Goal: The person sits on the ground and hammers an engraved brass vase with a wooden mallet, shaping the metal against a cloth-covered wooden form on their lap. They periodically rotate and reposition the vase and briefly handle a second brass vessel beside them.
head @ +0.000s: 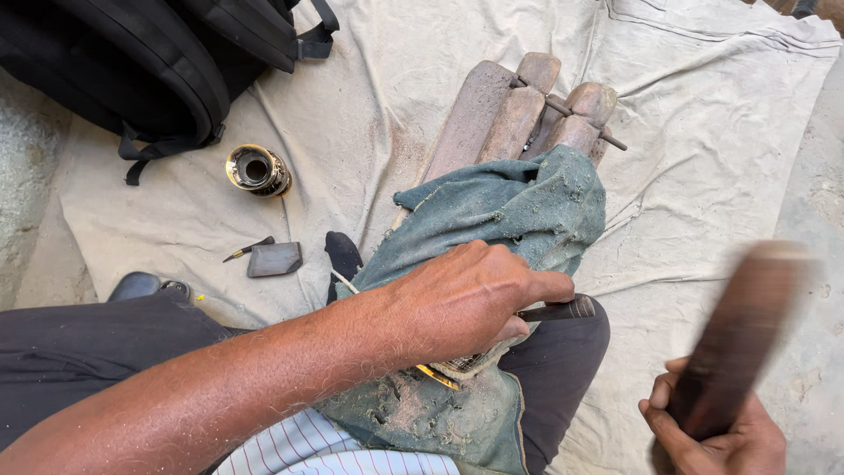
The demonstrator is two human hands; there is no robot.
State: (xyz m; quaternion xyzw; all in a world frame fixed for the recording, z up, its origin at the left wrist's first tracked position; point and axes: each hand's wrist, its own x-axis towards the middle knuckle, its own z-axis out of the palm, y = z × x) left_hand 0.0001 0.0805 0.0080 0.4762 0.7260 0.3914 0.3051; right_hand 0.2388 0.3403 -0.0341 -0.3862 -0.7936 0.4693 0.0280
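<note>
Across the person's lap, the left hand (470,299) is closed around a dark chisel-like tool (556,310), whose end sticks out to the right past the fingers. Beneath this hand, partly hidden, sits a brass-coloured workpiece (448,369) resting on a dusty green cloth (505,211); what form it has cannot be told. At lower right, well apart from the left hand, the right hand (716,435) grips the lower end of a dark wooden mallet (738,334), which is motion-blurred and raised upward.

Count: one tool in the left hand, one mallet in the right, one brass-coloured workpiece under the left hand.

The green cloth drapes over a wooden block assembly (519,110), with a metal rod crossing its far end. All lies on a pale ground sheet (703,132). On the sheet to the left: one round brass-rimmed cylinder (257,170), one small dark flat block (274,259), one short pointed tool (247,250) just beside it. One black backpack (149,62) occupies the upper left corner.
</note>
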